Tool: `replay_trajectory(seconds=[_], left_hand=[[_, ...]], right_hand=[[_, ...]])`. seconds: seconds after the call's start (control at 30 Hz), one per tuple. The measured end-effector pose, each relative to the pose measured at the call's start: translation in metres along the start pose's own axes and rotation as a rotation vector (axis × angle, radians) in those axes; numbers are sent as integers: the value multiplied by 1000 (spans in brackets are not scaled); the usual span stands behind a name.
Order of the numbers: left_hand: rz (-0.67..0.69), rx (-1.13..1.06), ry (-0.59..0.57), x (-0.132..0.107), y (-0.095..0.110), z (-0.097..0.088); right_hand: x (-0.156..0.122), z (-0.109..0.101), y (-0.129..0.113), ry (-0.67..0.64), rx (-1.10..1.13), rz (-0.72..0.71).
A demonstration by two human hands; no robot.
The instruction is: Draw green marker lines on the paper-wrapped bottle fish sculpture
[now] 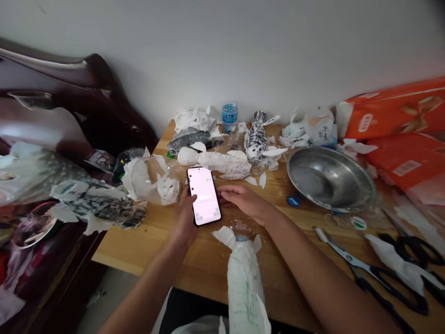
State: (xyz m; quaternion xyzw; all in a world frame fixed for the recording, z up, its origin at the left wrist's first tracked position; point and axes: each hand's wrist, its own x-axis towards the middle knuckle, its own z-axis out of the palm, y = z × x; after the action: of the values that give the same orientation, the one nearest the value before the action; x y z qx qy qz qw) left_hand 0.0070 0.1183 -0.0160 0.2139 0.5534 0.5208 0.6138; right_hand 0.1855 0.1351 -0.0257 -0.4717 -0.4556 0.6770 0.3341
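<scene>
Both bare forearms reach forward, converging. The left hand [184, 218] is cupped, fingers curled in a grip; the right hand [245, 200] lies palm down, fingers extended leftward.

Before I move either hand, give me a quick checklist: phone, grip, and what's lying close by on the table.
1. Phone held in left hand: ok, screen lit and facing up.
2. Right hand free: ok, resting on the table beside the phone, holding nothing.
3. Paper-wrapped bottle steady: ok, lying between the forearms.
4. Scissors apart from the hands: ok, off to the right.
5. Steel bowl contents: cannot tell.
</scene>
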Motion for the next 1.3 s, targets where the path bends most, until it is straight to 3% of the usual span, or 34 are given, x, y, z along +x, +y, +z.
replay_trajectory(seconds=[0.07, 0.2, 0.33, 0.43, 0.63, 0.73, 0.93, 1.1, 1.23, 1.3], left_hand=[[15, 24, 4, 3, -2, -3], [145, 42, -102, 6, -4, -6], [208, -23, -200, 9, 1, -3], [245, -66, -207, 11, 7, 2], [50, -168, -390, 8, 18, 6], [9, -189, -426, 7, 22, 3], [55, -249, -481, 7, 25, -3], [69, -258, -484, 3, 24, -3], [76, -230, -479, 0, 24, -4], [80, -225, -491, -1, 25, -5]], right_hand=[[-1, -1, 0, -9, 43, 23], [-5, -2, -4, -51, 106, 41], [-10, 0, -14, -132, 109, -40], [-12, 3, -20, -177, 142, -83], [-15, 14, -23, -4, 335, -166], [-15, 20, -26, 2, 313, -177], [-11, 26, -30, 86, 91, -236], [-12, 33, -32, 100, 68, -258], [-14, 39, -35, 204, -39, -254], [-17, 40, -36, 180, -32, -268]])
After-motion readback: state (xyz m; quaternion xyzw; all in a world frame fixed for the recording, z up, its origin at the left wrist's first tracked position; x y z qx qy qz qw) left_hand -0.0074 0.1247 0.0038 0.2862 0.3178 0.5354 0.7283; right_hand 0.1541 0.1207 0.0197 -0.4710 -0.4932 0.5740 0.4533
